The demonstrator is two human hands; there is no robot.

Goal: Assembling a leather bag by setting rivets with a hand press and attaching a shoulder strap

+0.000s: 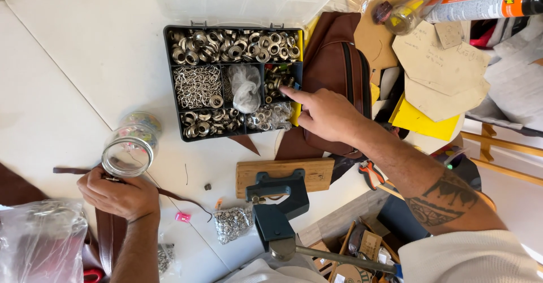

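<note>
Right hand points into organiser box | brown bag beside

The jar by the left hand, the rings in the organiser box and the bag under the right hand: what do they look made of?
Jar: clear glass, judging by its see-through wall and thick shiny rim. Rings: silvery metal, bright and reflective, likely plated. Bag: brown leather or imitation, smooth with a dull sheen and a black zip. Box: dark plastic dividers, by the look.
</note>
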